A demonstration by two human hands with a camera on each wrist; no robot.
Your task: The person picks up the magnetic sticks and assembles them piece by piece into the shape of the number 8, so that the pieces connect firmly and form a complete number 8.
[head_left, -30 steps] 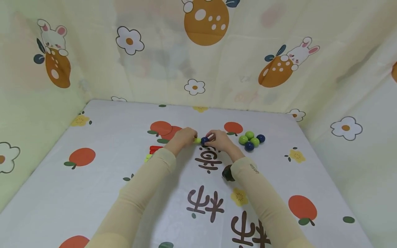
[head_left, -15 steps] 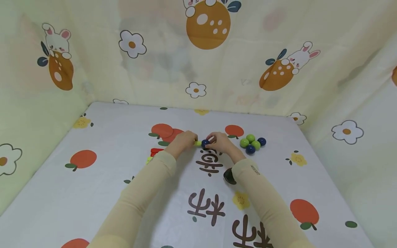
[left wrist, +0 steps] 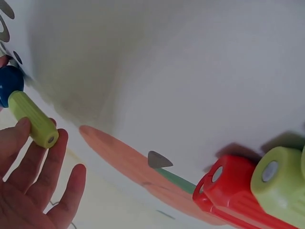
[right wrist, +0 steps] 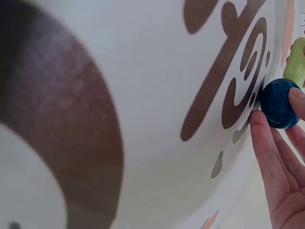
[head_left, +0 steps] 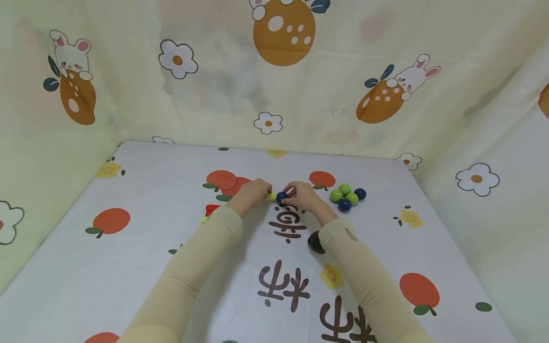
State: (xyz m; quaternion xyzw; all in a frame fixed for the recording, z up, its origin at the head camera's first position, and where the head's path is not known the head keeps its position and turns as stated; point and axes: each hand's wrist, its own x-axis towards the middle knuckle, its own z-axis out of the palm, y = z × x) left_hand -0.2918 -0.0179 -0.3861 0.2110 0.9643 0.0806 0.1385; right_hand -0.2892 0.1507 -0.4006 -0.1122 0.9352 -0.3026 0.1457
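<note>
By the loosely spread left hand a green rod is pinched; by the curled right hand a blue ball is gripped. Between the hands, contact is made (firm joining cannot be confirmed); five balls and several red and green rods are left aside.

Cream fabric hangs behind the table and along both sides, softly creased on the right. It is printed with white rabbits hugging orange-brown fruits and with white, dark-outlined flowers. The table has a pale, smooth covering patterned with red-orange fruits, yellow blossoms and large brown characters. Light is soft and muted, casting blurred shadows.
</note>
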